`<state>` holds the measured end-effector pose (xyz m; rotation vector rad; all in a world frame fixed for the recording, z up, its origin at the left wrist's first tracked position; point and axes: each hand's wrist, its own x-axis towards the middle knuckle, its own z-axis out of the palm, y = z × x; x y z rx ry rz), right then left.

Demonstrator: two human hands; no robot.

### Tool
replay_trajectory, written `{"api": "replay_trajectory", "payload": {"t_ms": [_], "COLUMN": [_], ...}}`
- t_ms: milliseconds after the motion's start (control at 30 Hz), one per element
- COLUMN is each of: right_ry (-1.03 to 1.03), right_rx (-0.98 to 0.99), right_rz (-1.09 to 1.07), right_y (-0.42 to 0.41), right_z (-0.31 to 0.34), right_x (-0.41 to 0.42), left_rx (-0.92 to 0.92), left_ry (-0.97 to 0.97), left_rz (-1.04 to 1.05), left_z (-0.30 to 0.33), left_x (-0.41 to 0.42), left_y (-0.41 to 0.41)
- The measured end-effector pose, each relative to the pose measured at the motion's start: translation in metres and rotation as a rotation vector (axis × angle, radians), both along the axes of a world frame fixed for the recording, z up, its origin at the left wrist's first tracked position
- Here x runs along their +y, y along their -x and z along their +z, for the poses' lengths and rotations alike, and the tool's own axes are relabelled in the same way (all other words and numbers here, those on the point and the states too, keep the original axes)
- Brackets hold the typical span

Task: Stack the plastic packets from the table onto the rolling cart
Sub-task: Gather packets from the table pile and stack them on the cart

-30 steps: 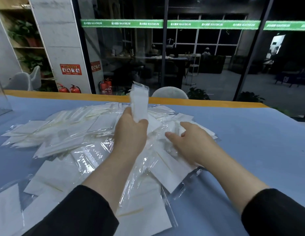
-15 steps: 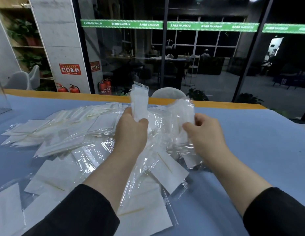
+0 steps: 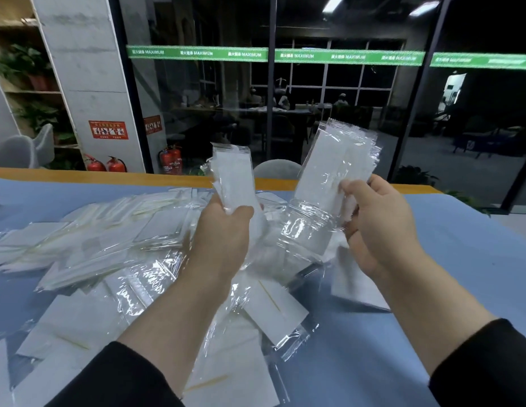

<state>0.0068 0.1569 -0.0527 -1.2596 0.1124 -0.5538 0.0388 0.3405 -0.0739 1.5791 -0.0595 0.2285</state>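
A loose heap of clear plastic packets with white inserts [image 3: 109, 245] is spread over the blue table [image 3: 461, 259]. My left hand [image 3: 223, 236] grips a small bunch of packets [image 3: 235, 177] upright above the heap. My right hand [image 3: 376, 227] holds another packet [image 3: 332, 174] lifted off the table, tilted to the right, pinched between thumb and fingers. Both held packets stand side by side with a gap between them. No rolling cart is in view.
The table's far edge is an orange strip [image 3: 65, 173]. Behind it stand a glass wall [image 3: 285, 98], a white chair back [image 3: 278, 168] and red fire extinguishers [image 3: 170, 158]. A plant shelf [image 3: 26, 83] is at the far left.
My right hand went from lying on the heap to grasping a packet and raising it well above the table. My left hand stayed in place with its bunch.
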Motion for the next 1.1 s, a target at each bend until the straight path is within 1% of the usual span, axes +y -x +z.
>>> {"api": "replay_trajectory", "payload": {"t_ms": [67,100,233,300,400,467,533,633,733,833,900,933,1000,1067,1100], "right_ry": [-0.06,-0.056,0.047,0.18,0.443,0.61,0.676,0.602,0.416,0.295,0.283,0.316,0.464,0.771,0.944], "right_rx": [0.021,0.033,0.052,0.036,0.005,0.021,0.062,0.131,0.084,0.005,-0.022,-0.028,-0.024,0.044,0.112], "right_rz": [0.047,0.06,0.159,0.199,0.216,0.201,0.253,0.338,0.387,0.356,0.312,0.276,0.195,0.091,0.055], "right_y": [0.0,0.0,-0.001,-0.001,0.001,0.001,0.0,0.005,0.021,0.048,0.07,0.083,0.111,0.139,0.152], "right_z": [-0.002,-0.004,-0.012,-0.015,-0.019,-0.019,-0.02,-0.022,-0.016,-0.007,0.0,0.005,0.015,0.022,0.024], "right_x": [0.003,0.004,0.012,0.017,0.03,0.034,0.035,0.032,0.03,0.022,0.006,-0.006,-0.038,-0.077,-0.096], "left_rx": [0.039,0.061,0.147,0.207,0.146,0.141,0.139,0.096,0.01,-0.029,-0.027,-0.025,-0.037,-0.052,-0.056], "left_ry": [0.03,0.041,0.139,0.234,0.264,0.304,0.36,0.5,0.569,0.515,0.433,0.4,0.392,0.461,0.459], "left_rz": [-0.079,-0.109,-0.217,-0.276,-0.334,-0.336,-0.317,-0.298,-0.331,-0.427,-0.495,-0.516,-0.446,-0.312,-0.284], "left_z": [0.0,-0.001,-0.003,-0.007,-0.009,-0.011,-0.011,-0.004,0.004,0.01,0.013,0.013,0.014,0.014,0.015], "left_x": [-0.006,-0.008,-0.013,-0.016,-0.023,-0.025,-0.023,-0.022,-0.028,-0.044,-0.059,-0.067,-0.08,-0.09,-0.096], "left_y": [0.006,0.007,0.01,0.008,0.016,0.018,0.018,0.022,0.034,0.054,0.069,0.075,0.085,0.095,0.101]}}
